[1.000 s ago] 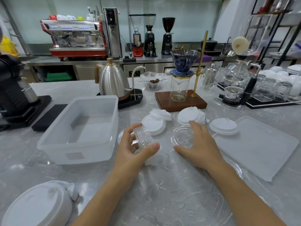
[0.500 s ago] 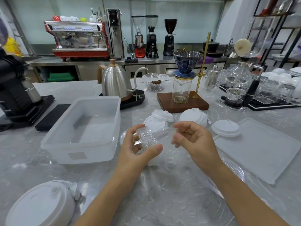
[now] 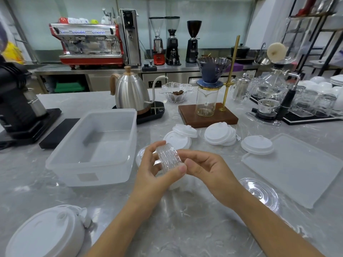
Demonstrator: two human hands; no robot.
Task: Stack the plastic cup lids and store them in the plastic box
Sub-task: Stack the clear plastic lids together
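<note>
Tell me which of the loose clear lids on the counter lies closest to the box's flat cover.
The clear lid lying flat beside the right forearm, just off the box cover. The other clear lid sits by the plastic box.

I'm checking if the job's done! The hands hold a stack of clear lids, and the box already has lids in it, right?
Not quite. The head view shows both hands holding the clear lids, but the box holds no lids yet.

A grey marbled worktop [image 3: 55, 186] fills the foreground. Behind it runs a steel back counter [image 3: 104, 68] beneath a pale green glass wall [image 3: 213, 12]. Black metal shelving [image 3: 315, 34] stands at the far right corner.
</note>
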